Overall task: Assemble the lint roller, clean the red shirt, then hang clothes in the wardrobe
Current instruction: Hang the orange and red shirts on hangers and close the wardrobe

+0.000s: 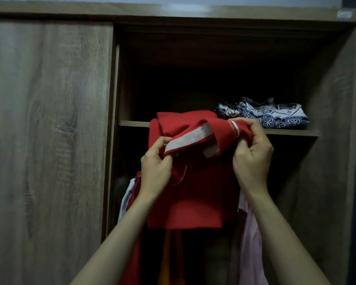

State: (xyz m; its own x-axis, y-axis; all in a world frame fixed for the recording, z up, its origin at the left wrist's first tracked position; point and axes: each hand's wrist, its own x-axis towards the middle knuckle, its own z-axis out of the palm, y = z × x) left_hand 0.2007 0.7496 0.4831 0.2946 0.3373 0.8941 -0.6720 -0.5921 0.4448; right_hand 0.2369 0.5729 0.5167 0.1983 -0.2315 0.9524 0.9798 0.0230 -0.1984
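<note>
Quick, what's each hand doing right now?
Left hand: closed, gripping the red shirt by its white-lined collar.
Right hand: closed, gripping the red shirt near the collar.

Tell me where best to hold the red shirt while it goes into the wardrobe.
Probably the white-banded collar, one hand at each end, coming from the front and below: the red shirt hangs limp beneath it. The left hand and right hand grip there now.
</note>
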